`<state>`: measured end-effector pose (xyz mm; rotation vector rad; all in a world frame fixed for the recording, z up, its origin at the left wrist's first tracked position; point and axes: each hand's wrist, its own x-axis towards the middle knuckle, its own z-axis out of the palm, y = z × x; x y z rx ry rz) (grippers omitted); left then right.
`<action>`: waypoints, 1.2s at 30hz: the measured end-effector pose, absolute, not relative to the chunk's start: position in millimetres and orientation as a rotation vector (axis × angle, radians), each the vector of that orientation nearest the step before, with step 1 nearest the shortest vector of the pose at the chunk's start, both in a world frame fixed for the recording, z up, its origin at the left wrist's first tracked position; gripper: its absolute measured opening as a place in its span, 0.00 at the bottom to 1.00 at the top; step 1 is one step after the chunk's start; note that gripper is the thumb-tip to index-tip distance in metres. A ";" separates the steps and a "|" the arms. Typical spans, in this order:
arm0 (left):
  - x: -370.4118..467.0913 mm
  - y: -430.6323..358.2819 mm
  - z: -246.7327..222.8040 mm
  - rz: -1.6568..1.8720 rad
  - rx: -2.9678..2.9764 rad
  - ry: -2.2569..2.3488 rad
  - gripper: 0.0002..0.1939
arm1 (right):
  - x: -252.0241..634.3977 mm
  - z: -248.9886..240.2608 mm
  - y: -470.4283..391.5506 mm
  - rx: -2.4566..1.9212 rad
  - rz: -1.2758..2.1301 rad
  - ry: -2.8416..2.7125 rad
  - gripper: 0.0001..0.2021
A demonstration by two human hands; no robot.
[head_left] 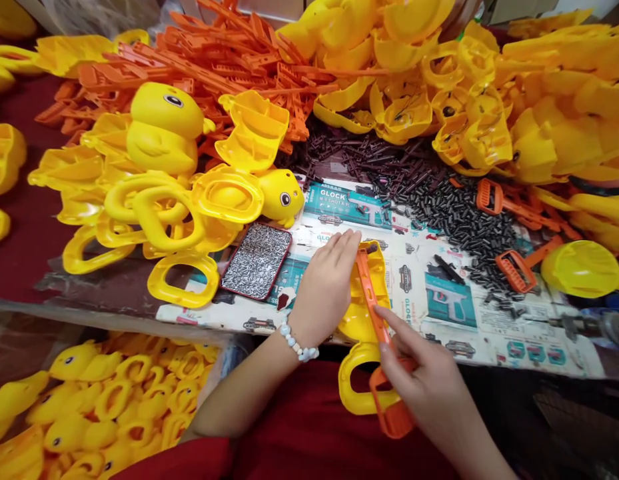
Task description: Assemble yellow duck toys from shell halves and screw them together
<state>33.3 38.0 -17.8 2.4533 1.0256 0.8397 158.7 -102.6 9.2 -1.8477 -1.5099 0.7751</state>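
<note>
My left hand [332, 277], with a beaded bracelet at the wrist, is closed against the left side of a yellow plastic duck shell half [364, 313]. Its fingers lie close together near the shell's far end; the thumb is hidden. The shell's inner side faces up, and its oval handle [346, 383] hangs past the table's front edge. Along the shell lies a long orange plastic strip with a toothed grip end [395, 413]. My right hand [419, 373] grips this orange part, its index finger stretched along the strip.
A tray of small metal pins [256, 260] stands left of my hands, beside yellow duck shells [164, 133]. Behind lie orange strips [204, 60] and small black parts [454, 207]. A power-tool-like object [594, 327] lies right. A container of ducks [134, 400] stands below left.
</note>
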 end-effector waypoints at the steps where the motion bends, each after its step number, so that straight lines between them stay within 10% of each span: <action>1: 33.2 36.3 -18.0 0.841 2.460 1.035 0.29 | 155.0 10.4 -101.0 -1.874 0.661 -1.620 0.21; 5: 32.7 33.4 -17.7 0.823 2.479 1.038 0.28 | 151.0 17.4 -96.7 -1.902 0.368 -1.846 0.21; 13: 30.4 33.4 -19.1 0.851 2.450 1.031 0.28 | 163.4 19.7 -106.2 -1.837 0.842 -1.471 0.21; 22: 31.7 27.8 -17.8 0.908 2.467 1.039 0.26 | 153.2 21.0 -95.6 -1.939 -0.054 -2.108 0.21; 31: 28.9 30.5 -25.0 0.874 2.408 1.038 0.27 | 191.7 30.7 -100.5 -1.750 1.021 -1.455 0.19; 36: 29.8 30.3 -24.9 0.870 2.433 1.030 0.28 | 185.0 26.1 -104.7 -1.797 0.926 -1.539 0.20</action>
